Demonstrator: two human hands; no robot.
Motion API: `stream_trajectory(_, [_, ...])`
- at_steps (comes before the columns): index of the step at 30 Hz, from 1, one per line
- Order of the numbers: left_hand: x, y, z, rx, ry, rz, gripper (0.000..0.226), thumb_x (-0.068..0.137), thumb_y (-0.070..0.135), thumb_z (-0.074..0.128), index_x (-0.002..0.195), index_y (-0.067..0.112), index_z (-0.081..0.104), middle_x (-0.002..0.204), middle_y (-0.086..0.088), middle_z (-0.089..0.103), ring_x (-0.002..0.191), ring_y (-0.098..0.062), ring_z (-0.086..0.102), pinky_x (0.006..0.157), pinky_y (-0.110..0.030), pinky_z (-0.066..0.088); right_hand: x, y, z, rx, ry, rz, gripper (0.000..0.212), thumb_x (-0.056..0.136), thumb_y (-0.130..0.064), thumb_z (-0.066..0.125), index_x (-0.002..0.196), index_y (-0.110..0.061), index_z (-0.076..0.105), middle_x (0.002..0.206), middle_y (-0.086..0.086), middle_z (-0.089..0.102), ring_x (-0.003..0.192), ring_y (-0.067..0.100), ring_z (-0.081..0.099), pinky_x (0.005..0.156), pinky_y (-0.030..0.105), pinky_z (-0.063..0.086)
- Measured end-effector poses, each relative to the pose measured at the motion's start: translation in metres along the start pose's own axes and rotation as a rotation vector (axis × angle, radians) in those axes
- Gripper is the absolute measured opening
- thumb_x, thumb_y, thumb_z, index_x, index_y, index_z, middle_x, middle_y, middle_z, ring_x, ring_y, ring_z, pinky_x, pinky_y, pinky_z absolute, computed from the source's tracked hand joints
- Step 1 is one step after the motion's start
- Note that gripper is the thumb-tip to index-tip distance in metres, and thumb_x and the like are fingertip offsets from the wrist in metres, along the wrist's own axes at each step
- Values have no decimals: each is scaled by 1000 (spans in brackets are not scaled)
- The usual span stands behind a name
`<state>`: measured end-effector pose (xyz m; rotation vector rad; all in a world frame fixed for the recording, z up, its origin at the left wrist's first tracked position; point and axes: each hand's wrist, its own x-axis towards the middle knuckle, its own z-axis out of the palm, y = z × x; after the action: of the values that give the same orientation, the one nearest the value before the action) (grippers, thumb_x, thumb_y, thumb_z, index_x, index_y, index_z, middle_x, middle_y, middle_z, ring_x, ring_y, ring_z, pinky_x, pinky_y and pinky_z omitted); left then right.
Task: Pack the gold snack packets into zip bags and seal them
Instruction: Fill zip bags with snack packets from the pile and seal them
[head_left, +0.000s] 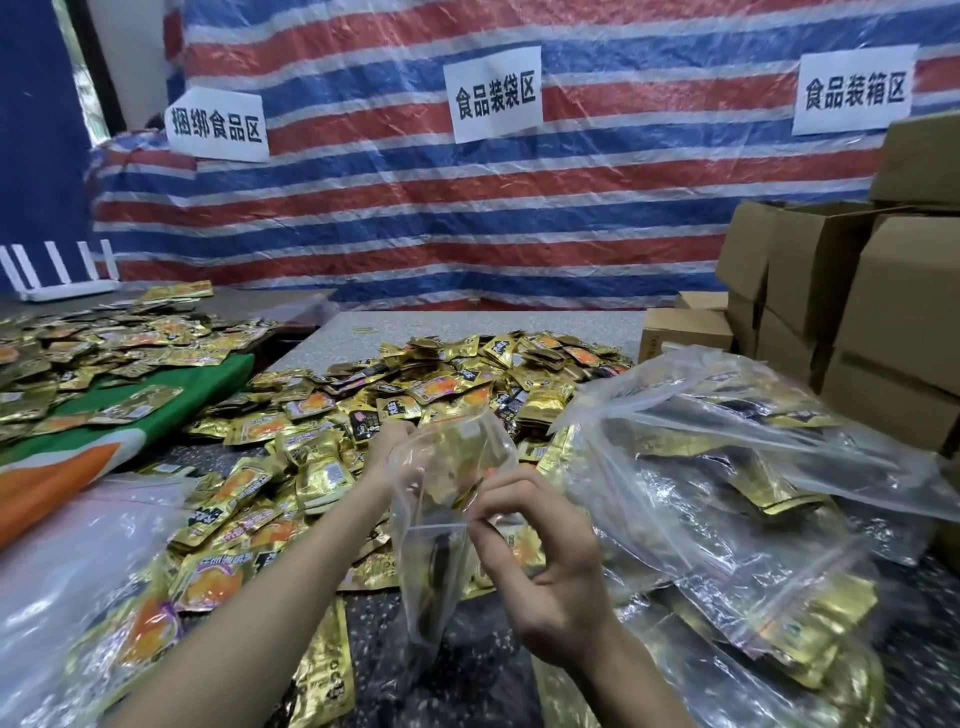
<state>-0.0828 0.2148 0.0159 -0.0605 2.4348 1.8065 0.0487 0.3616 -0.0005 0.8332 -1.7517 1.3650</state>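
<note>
Bench: a dark speckled bench (467, 654) runs away from the viewer, with packets strewn over most of it.
Right hand: nearest of all, the right hand (540, 561) pinches the zip bag (441, 525) between thumb and fingertips, right beside the thin zip line that crosses it.
Zip bag: clear plastic, held up above the bench between both hands. A few gold packets show through its upper part.
Left hand: the left hand (389, 441) grips the bag's far left edge with curled fingers, partly veiled by the plastic.
Left foreground: crumpled clear plastic sheeting (67, 571) lies over some of the packets.
Right side: filled zip bags (727, 493) lie heaped just beside the right hand, with gold showing through them.
Loose stock: gold snack packets (441, 374) are piled under and beyond the hands.
Left middle: a green and orange cloth (104, 436) carries a second spread of packets (104, 332).
Far right: cardboard boxes (857, 312) stand stacked.
Far left: a white rack (62, 275) stands at the back.
Backdrop: a red, white and blue striped tarpaulin (467, 234) bears three paper signs (493, 93) printed with Chinese characters.
</note>
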Motion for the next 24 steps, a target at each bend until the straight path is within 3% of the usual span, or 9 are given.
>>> stream_trajectory(3, [0,10,-17,89,39,22,5,94,-3,55,96,0,59,75,-5,57,56,-13,58,52,-20,47,0,-1,0,-3,-3,-10,3,86,-3,62,86,-1,65,89,4,63,86,21,62,76,28,49])
stream_trajectory(5, [-2,15,-29,110,16,70,39,87,2,68,125,3,56,87,-4,64,69,-16,63,63,-27,50,0,-1,1,0,-9,-15,3,86,-3,62,86,-1,65,88,4,63,87,21,62,76,31,50])
stream_trajectory(7, [-18,17,-45,68,69,85,50,88,11,70,135,12,53,101,-3,68,82,-20,69,68,-32,56,0,-1,2,1,-16,-13,4,85,-3,62,86,-1,65,88,4,63,86,22,62,75,34,51])
stream_trajectory(9, [-35,24,-65,-56,140,126,38,91,12,66,128,16,58,109,-7,70,88,-22,71,69,-38,59,0,-1,2,0,-22,-12,4,85,-3,62,86,-1,65,88,3,63,86,21,62,74,35,52])
stream_trajectory(12, [-65,48,-94,-346,248,219,21,92,8,65,111,14,61,109,-17,68,78,-23,69,49,-30,56,0,-2,3,-5,-32,-27,5,84,-3,61,86,-2,65,88,2,63,86,20,61,75,34,52])
stream_trajectory(14, [-88,65,-109,-439,284,289,19,89,8,67,106,12,61,105,-17,67,73,-21,68,50,-29,57,-1,-3,4,-10,-34,-34,5,84,-3,62,86,-3,65,88,2,62,86,20,61,76,32,52])
stream_trajectory(17, [-119,85,-117,-314,233,385,22,82,11,74,102,11,65,93,-9,75,68,-18,72,51,-30,58,-2,-3,4,3,-38,-26,4,83,0,63,86,-1,65,88,3,63,86,22,61,74,37,52])
stream_trajectory(20, [-139,95,-109,-126,151,426,34,75,8,79,106,15,64,93,-12,75,75,-25,74,64,-39,60,-2,-5,5,22,-31,-34,2,82,2,64,84,1,65,88,6,63,85,24,62,73,39,51])
stream_trajectory(24, [-145,99,-89,337,310,608,29,75,10,81,93,20,62,81,6,65,62,1,62,49,-10,44,-2,-10,6,32,-31,-59,4,84,0,64,82,3,65,86,6,61,83,22,60,73,32,49])
